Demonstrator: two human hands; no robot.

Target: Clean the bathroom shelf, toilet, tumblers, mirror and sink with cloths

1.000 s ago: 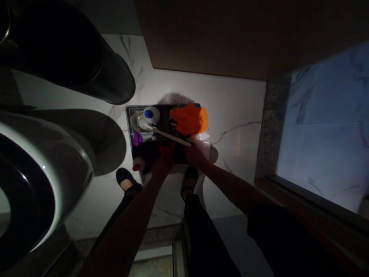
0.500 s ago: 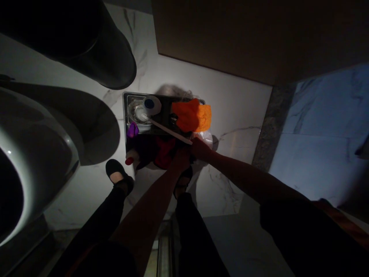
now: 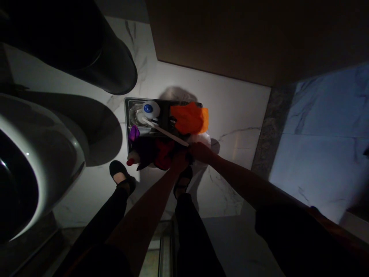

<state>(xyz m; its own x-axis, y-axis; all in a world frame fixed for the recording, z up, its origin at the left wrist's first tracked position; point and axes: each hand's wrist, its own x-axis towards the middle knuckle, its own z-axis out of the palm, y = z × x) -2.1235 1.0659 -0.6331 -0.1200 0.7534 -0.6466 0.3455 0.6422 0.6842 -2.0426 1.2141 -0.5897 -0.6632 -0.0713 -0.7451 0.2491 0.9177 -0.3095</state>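
Observation:
My left hand [image 3: 180, 159] and my right hand [image 3: 200, 151] meet at the near right of a dark tray [image 3: 127, 115] on the floor. Both look closed; dim light hides what is in their fingers. A white brush with a long handle [image 3: 170, 135] lies across the tray, its end beside my right hand. Crumpled clear plastic [image 3: 204, 138] shows behind that hand. A dark and red cloth-like bundle [image 3: 163, 152] lies left of my left hand. The tray also carries an orange cloth [image 3: 191, 118], a white bottle with a blue cap [image 3: 152, 110] and a purple cloth [image 3: 134, 133].
A white toilet [image 3: 57, 161] stands at the left, with a black cylinder [image 3: 121, 65] beyond it. A large brown panel [image 3: 219, 38] borders the far side. A red-tipped white item [image 3: 131, 161] sticks out at the tray's near left. My feet stand on marble tile [image 3: 225, 184].
The camera view has shifted slightly, and light falls more strongly on the blue cap. Both hands stay close together near the end of the brush handle.

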